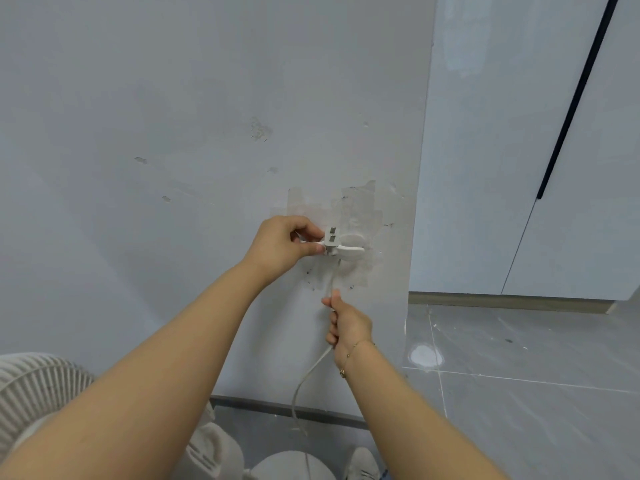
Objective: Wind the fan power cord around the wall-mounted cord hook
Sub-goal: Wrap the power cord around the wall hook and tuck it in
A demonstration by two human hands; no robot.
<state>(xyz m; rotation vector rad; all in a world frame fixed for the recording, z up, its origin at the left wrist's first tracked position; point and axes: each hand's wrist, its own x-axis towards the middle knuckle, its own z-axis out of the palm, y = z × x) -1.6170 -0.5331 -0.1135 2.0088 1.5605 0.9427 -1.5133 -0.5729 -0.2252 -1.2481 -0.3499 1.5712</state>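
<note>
A white cord hook (349,250) is stuck to the pale wall on a patch of worn tape. My left hand (284,245) pinches the plug end of the white power cord (313,370) right at the hook's left side, next to a small grey clip (331,236). The cord drops from the hook down the wall. My right hand (348,323) grips it about a hand's length below the hook. Below that hand the cord hangs in a slack curve toward the floor. The fan's ribbed white grille (38,393) shows at the lower left.
The wall ends in a corner (415,237) just right of the hook, with grey tiled floor (519,375) and a white door (571,168) beyond. The fan's round base (291,465) and my shoes (363,462) are by the skirting board below.
</note>
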